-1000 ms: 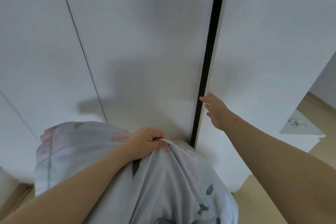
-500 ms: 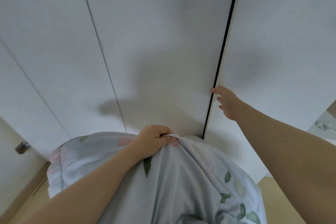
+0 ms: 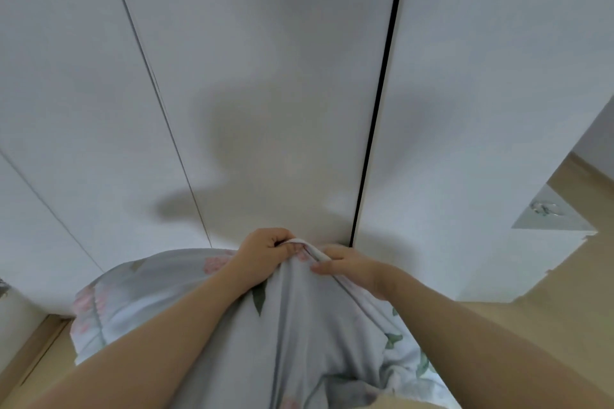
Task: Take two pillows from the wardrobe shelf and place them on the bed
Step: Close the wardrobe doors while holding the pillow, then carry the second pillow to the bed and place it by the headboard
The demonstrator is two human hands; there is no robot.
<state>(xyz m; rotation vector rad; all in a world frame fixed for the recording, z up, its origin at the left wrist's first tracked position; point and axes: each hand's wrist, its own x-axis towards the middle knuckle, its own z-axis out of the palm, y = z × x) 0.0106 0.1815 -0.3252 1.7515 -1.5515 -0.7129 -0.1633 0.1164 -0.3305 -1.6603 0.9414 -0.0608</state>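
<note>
The pillow (image 3: 299, 325) is soft matt cloth, gathered into creases where the fingers (image 3: 279, 240) of the left hand (image 3: 262, 256) and the right hand (image 3: 349, 266) pinch it. The wardrobe doors (image 3: 265, 76) beyond the fingers are smooth, matt white panels. The floor (image 3: 531, 292) to the right of the fingers is pale, smooth and wood-look.

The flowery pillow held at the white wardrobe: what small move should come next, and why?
Probably a step back and a turn away from the white wardrobe doors, since no bed shows. The left hand and right hand both grip the top edge of the pale floral fabric pillow, so it seems secure, and the doors stand nearly shut.
</note>
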